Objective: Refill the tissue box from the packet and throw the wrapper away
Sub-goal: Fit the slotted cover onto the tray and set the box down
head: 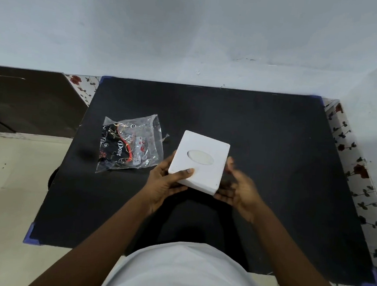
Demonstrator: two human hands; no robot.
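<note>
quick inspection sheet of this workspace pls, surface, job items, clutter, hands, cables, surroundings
surface: black mat with blue corner guards covers the table.
job's things: white tissue box, oval slot facing up, held above the mat; plastic tissue packet lies flat on the mat left of the box, looking crumpled.
clutter: nothing seen.
hands: left hand grips the box's near left corner, thumb on top; right hand is blurred at the box's right side, contact unclear.
cables: nothing seen.
surroundings: pale wall behind the table; floral covering shows along the mat's right edge; dark panel at left; no bin visible.
</note>
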